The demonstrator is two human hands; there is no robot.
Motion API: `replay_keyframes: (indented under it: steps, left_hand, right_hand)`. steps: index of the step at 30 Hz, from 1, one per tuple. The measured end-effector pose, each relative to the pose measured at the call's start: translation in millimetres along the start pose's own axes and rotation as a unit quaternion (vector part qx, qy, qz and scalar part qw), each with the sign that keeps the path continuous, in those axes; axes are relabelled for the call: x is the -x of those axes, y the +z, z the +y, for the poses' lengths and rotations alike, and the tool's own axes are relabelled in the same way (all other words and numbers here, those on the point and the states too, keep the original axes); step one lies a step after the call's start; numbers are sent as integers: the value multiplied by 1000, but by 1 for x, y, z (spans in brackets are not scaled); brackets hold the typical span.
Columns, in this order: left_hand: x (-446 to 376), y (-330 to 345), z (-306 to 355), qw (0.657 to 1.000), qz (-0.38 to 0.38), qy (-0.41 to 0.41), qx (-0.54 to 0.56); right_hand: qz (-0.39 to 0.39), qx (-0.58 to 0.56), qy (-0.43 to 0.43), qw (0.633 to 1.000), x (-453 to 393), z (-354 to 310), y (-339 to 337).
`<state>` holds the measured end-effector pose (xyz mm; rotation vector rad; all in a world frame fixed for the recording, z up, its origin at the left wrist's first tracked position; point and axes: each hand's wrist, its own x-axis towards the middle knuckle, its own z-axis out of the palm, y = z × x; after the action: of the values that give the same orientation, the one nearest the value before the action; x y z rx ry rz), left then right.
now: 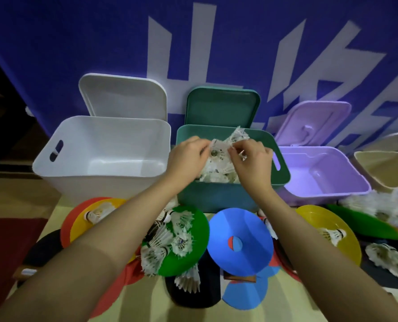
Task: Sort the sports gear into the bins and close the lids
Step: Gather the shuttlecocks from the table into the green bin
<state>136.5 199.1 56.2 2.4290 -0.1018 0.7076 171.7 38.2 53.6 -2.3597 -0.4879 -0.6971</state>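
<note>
White shuttlecocks (pixel 218 151) pinched in both grips, left hand (pixel 188 156), right hand (pixel 251 159), above teal bin (pixel 216 196)

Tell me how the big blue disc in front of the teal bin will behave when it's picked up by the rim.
The blue disc looks thin and cone-shaped, so it is probably light and may flex at the rim. It lies tilted on other gear rather than flat, so lifting it could shift what is beneath. Its smooth surface may be a little slippery.

Four open bins (pixel 105 147), two hands (pixel 188 156).
</note>
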Motion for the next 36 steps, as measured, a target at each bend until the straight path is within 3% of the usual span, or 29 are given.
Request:
replay_keyframes:
  steps: [2,7,12,15,18,24,29,33,36]
  left_hand:
    - [-13,8,-8,999,-15,-13,-33]
    - [-9,8,-33,960,-163,-44,-222]
    - [25,-17,-33,970,-155,8,-189]
    - [50,-35,-30,976,-156,34,-150]
    - [81,-46,-33,975,-155,62,-148]
    - [149,-44,-60,956,-229,71,-171]
    - [185,-51,-77,926,-338,48,-164]
    - [196,-42,-87,929,-337,43,-149]
    - [198,-35,-94,947,-286,59,-134]
  right_hand:
    - [-28,13,6,999,-5,10,9]
    - [-116,-11,-47,992,6,23,19]
    - [-194,-162,-77,964,36,6,15]
    - [-224,-193,-80,952,56,-9,17]
    - [-302,-153,-104,935,77,-15,28]
    - [-434,61,-132,889,123,-19,58]
    - [-428,117,-128,887,148,-27,73]
    - [-340,85,-107,930,155,-29,75]
    - [-272,56,-109,954,153,-26,69]
